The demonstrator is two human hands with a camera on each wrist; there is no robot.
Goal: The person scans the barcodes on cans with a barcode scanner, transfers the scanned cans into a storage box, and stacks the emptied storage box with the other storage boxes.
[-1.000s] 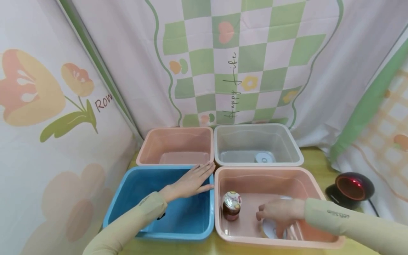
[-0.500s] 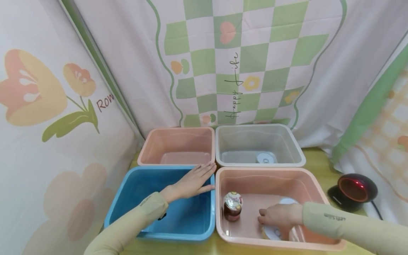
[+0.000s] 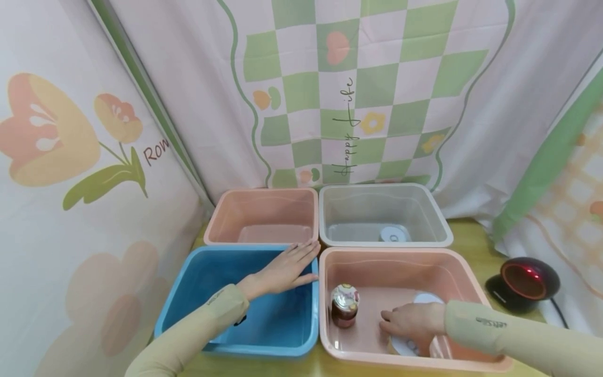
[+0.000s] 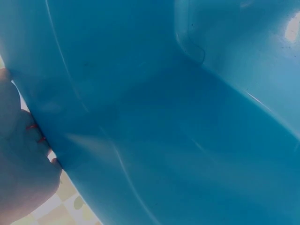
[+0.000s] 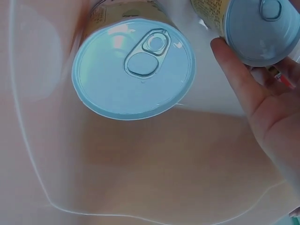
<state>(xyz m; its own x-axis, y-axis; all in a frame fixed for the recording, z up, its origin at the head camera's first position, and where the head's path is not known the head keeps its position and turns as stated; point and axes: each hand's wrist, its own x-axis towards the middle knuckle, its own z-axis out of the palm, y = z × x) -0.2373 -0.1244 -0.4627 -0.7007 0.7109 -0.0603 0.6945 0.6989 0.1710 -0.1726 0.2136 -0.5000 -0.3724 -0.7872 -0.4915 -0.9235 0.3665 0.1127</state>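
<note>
My right hand [image 3: 414, 322] reaches down into the near pink bin [image 3: 391, 253], its fingers and thumb around a can with a pale pull-tab lid [image 5: 262, 33]. In the head view that can [image 3: 402, 346] partly shows under the palm. A second pull-tab can [image 5: 133, 70] stands beside it; in the head view its lid [image 3: 427, 298] shows behind the wrist. At the bin's left side stands a dark jar with a patterned lid [image 3: 345, 306]. My left hand [image 3: 285, 269] rests with straight fingers on the right rim of the blue bin [image 3: 237, 348].
Behind stand another pink bin [image 3: 261, 195] and a grey bin [image 3: 377, 189] with a round-lidded can [image 3: 393, 234] inside. A black scanner-like device [image 3: 527, 283] with a red glow sits at the right on the wooden table [image 3: 464, 230]. Printed curtains [image 3: 292, 94] enclose the back and sides.
My right hand has settled lower over the can, its fingers closing around it. The left hand stays on the blue rim. The head view has shifted slightly.
</note>
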